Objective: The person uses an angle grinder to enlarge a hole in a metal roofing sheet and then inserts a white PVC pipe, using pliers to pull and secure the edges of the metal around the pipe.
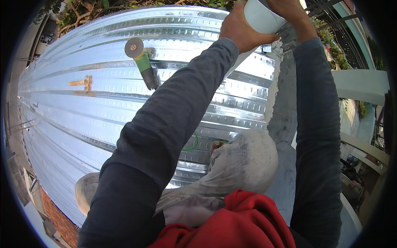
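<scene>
from my feed i have the left hand (242,29) curled round the white pipe (262,18) at the top of the view, thumb stretched across its near side, while the right hand (291,14) is up by the pipe's right side and cut off by the frame, so i can't tell how far its fingers are bent or whether they grip. the pipe is over the far right corner of the ribbed deck (62,111), near the grey ledge (285,91). on the deck i see a green grinder (143,64), a hammer (87,82) farther left, and a green cable (193,142) near the knee (250,161).
</scene>
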Demonstrator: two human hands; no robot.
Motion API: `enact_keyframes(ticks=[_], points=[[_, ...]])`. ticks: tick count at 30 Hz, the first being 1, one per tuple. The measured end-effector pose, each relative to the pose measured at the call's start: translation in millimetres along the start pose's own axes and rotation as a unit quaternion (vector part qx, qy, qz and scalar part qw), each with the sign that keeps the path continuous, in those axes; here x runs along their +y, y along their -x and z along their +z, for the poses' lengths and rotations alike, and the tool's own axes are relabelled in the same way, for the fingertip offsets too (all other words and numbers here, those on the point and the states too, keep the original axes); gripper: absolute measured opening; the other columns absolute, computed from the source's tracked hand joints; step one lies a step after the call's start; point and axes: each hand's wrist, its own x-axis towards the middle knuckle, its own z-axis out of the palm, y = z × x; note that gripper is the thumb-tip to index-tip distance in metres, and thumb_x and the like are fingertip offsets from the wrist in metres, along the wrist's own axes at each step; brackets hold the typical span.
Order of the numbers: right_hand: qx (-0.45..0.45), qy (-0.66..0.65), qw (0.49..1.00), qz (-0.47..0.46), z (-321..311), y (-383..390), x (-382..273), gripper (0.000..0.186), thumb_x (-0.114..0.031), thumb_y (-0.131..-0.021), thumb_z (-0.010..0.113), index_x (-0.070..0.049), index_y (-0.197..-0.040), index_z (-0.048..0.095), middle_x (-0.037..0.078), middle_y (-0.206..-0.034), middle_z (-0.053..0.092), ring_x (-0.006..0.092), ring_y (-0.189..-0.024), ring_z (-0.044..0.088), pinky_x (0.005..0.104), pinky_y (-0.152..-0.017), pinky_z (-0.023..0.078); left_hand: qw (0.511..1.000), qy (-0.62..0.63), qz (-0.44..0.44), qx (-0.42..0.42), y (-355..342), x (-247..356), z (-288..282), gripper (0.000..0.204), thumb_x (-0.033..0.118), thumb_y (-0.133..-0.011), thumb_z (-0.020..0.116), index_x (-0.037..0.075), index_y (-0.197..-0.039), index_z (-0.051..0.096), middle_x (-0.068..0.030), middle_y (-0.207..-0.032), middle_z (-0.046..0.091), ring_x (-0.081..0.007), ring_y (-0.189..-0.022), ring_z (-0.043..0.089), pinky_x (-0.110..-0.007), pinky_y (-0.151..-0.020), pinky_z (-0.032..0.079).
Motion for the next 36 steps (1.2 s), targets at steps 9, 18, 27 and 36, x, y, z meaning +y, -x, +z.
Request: enact_keyframes(ticks=[9, 18, 27, 36], points=[[0.053, -0.006, 0.998, -0.020, -22, 51, -90, 0.025, -0.012, -0.096, 0.055, 0.001, -0.116, 0.059, 0.025, -0.087, 0.070, 0.0432, -0.085, 0.069, 0.0518, -0.074, 0.053, 0.995, 0.022, 0.088, -0.038, 66, -7, -43, 0.133, 0.051, -0.055, 0.101, 0.004, -0.151, 0.021, -0.0225, -0.141, 0.049, -0.0374, -0.127, 0.059, -0.044, -0.103, 0.056], [0.121, -0.078, 0.986, 0.088, -91, 68, -92, 0.027, -0.024, -0.106, 0.055, 0.002, -0.101, 0.055, 0.021, -0.075, 0.062, 0.0401, -0.073, 0.065, 0.0477, -0.066, 0.047, 0.978, -0.056, 0.202, -0.018, 86, 8, -53, 0.153, 0.055, -0.051, 0.101, 0.006, -0.159, 0.004, -0.0246, -0.157, 0.026, -0.0407, -0.144, 0.039, -0.050, -0.118, 0.041], [0.097, -0.172, 0.979, 0.038, -82, 113, 17, 0.038, -0.030, -0.104, 0.057, 0.004, -0.121, 0.057, 0.025, -0.091, 0.068, 0.0400, -0.085, 0.069, 0.0475, -0.074, 0.052, 0.938, -0.134, 0.310, 0.080, 67, 118, -72, 0.133, 0.066, -0.063, 0.090, 0.003, -0.158, 0.022, -0.0304, -0.156, 0.037, -0.0466, -0.142, 0.043, -0.061, -0.118, 0.033], [-0.087, -0.365, 0.790, 0.485, 95, 331, 48, 0.025, -0.027, -0.108, 0.052, -0.003, -0.114, 0.054, 0.005, -0.075, 0.061, 0.0130, -0.057, 0.058, 0.0335, -0.054, 0.047, 0.832, -0.475, 0.205, -0.200, 45, 137, -33, 0.088, 0.064, -0.074, 0.083, 0.008, -0.138, 0.061, -0.0182, -0.143, 0.056, -0.0364, -0.134, 0.054, -0.053, -0.111, 0.042]])
